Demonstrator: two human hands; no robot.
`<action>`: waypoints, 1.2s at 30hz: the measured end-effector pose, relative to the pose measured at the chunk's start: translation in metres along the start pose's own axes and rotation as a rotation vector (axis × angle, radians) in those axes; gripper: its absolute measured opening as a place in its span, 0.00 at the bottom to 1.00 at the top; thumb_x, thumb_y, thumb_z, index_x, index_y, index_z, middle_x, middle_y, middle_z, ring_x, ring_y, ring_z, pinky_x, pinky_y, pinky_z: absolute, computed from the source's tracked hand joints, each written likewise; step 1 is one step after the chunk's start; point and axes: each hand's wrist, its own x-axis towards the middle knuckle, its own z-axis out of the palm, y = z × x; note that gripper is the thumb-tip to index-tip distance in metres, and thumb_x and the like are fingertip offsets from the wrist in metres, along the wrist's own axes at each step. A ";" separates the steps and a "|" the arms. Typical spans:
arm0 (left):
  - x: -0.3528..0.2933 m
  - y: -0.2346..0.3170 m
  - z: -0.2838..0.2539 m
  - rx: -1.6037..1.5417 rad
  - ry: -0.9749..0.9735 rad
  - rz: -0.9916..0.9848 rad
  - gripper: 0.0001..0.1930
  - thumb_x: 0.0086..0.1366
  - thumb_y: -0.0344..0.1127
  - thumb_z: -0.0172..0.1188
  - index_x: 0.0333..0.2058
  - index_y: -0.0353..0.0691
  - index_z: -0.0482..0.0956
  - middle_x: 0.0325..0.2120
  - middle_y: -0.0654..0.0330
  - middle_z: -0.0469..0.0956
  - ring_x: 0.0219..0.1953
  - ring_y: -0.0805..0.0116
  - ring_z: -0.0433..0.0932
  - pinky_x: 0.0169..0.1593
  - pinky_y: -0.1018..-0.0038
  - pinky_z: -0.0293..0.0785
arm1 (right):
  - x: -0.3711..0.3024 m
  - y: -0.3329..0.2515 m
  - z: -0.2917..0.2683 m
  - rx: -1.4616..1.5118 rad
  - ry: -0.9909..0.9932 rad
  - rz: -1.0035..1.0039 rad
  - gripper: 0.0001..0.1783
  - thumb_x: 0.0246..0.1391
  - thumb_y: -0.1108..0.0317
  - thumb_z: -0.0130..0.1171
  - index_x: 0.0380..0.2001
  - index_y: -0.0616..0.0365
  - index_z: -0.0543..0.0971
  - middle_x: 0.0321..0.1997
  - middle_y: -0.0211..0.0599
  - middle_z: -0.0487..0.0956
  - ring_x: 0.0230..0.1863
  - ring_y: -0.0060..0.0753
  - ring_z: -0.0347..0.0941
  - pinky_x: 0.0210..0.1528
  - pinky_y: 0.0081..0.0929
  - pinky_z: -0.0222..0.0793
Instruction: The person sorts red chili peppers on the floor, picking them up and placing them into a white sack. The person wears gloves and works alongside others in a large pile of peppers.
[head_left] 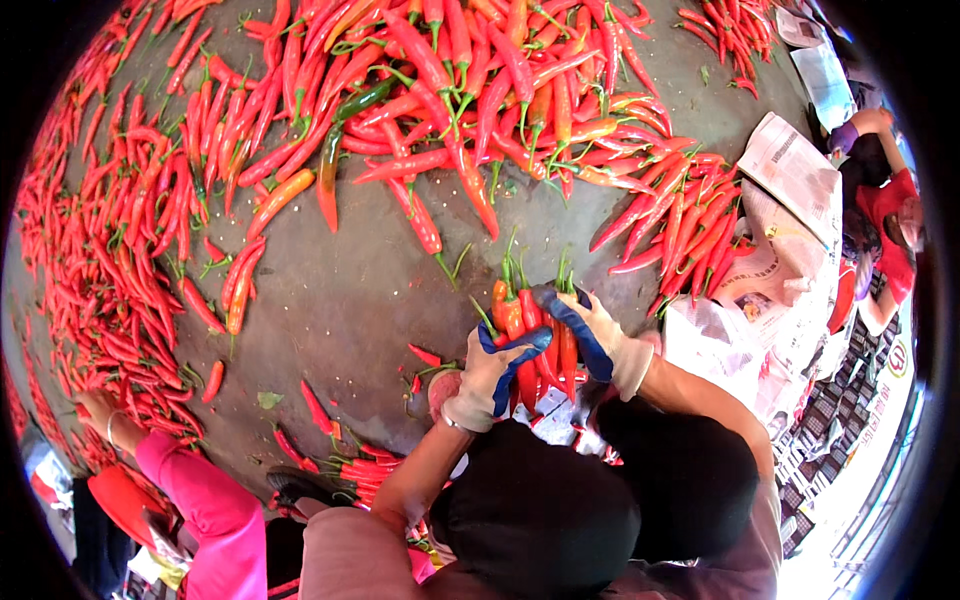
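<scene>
My left hand, in a white glove with blue on the fingers, is closed around the left side of a bunch of red chili peppers. From the right, my right hand, gloved the same way, grips the bunch. Green stems stick up above my fingers, and the red tips hang below, over crumpled paper between my forearms. The hands partly hide the bunch. Just right of my hands, a fanned heap of red chilies lies by the newspaper.
Large chili piles spread over the grey floor, far and left. Newspaper sheets lie at right. A pink-sleeved co-worker's hand reaches into the left pile; a person in red is at far right. Small chilies lie beside my left forearm.
</scene>
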 end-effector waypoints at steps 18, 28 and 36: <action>0.092 0.037 0.021 1.096 -0.480 1.027 0.30 0.41 0.42 0.73 0.45 0.36 0.77 0.40 0.53 0.78 0.43 0.50 0.75 0.49 0.60 0.71 | 0.049 0.030 -0.050 -0.285 0.188 -1.172 0.38 0.36 0.49 0.72 0.48 0.58 0.69 0.49 0.50 0.73 0.51 0.54 0.70 0.52 0.45 0.66; 0.097 0.032 0.021 1.172 -0.207 0.669 0.31 0.39 0.38 0.74 0.44 0.35 0.75 0.43 0.53 0.76 0.48 0.55 0.73 0.55 0.63 0.67 | 0.079 0.047 -0.054 -0.066 0.190 -1.068 0.33 0.39 0.54 0.67 0.47 0.61 0.70 0.49 0.51 0.73 0.50 0.57 0.70 0.53 0.46 0.65; 0.072 0.017 -0.061 1.417 -0.080 0.559 0.22 0.57 0.37 0.62 0.49 0.35 0.72 0.48 0.55 0.74 0.50 0.61 0.72 0.54 0.64 0.68 | 0.028 0.011 -0.063 -0.444 0.345 -0.953 0.41 0.26 0.51 0.70 0.47 0.58 0.70 0.49 0.45 0.71 0.51 0.52 0.68 0.55 0.44 0.62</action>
